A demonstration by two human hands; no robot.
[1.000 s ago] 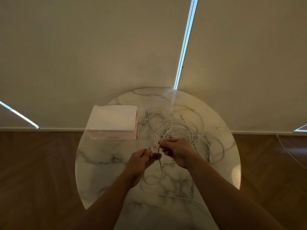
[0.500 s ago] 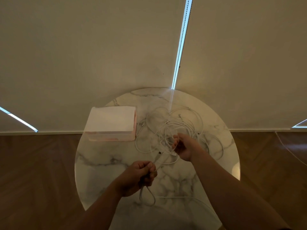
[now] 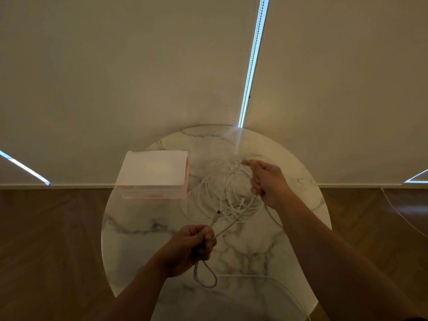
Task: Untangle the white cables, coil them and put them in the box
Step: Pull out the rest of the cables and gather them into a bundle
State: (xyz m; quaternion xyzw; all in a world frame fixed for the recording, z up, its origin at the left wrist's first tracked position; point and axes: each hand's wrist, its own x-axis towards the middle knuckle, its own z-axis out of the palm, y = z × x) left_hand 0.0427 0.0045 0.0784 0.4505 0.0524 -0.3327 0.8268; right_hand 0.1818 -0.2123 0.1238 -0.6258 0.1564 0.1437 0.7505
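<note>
Since the second before, our two hands had come apart: the left hand (image 3: 187,246) had drawn back toward us with its strand, and the right hand (image 3: 268,181) had gone out to the far right side of the tangle.

Dim light made much of it hard to read. At the left, the box (image 3: 152,174) stood on the far left part of the round marble table (image 3: 139,228). Its top looked white and its sides pinkish, and we could not tell whether it was open or lidded.

Nearer us, our left hand's fingers were curled tight round a doubled strand, with a small loop (image 3: 205,276) hanging out below the fist. From the top of the fist a short end ran up to a connector (image 3: 218,212).

The white cables (image 3: 222,188) lay in a loose heap on the middle of the table, just right of the box. We could not follow single strands through the heap.

Our right hand's fingers were curled round several strands at the heap's right edge, its palm side turned away from us. One strand (image 3: 266,278) ran across the near part of the table and was cut off by the frame.

Far right, a thin line (image 3: 398,212) crossed the wooden floor (image 3: 46,228), too faint to name.
</note>
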